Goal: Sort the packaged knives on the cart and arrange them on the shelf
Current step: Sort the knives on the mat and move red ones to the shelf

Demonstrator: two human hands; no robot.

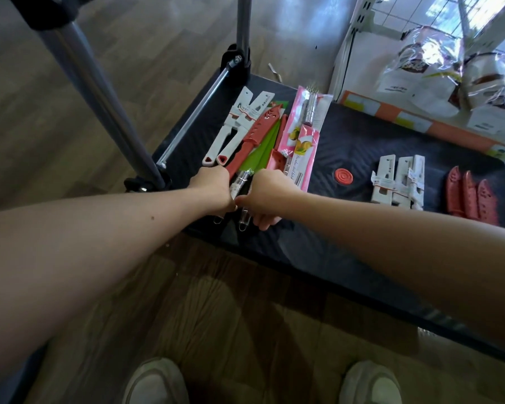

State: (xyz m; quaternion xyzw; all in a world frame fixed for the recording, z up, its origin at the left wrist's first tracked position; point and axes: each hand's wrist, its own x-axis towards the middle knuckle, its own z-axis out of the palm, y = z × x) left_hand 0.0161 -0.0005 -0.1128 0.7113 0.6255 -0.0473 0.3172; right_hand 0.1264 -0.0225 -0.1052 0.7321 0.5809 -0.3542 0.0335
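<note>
A mixed pile of packaged knives lies at the left end of the black cart deck (350, 147): white-handled knives (239, 123), a red sheathed knife (252, 135), green-carded knives (260, 153) and pink-carded knives (302, 132). My left hand (213, 188) grips the handle ends of the green-carded knives near the cart's front edge. My right hand (264, 196) grips the neighbouring packages, its fingers curled under them. Both hands touch each other. Further right on the deck lie a sorted group of white knives (398, 183) and a group of red sheathed knives (471, 199).
The cart's metal handle posts (99, 91) rise at the left. A red round disc (344, 176) sits mid-deck. Behind the cart stand a white shelf frame (359, 39) and plastic-wrapped goods (438, 68). Wooden floor and my two shoes (158, 380) are below.
</note>
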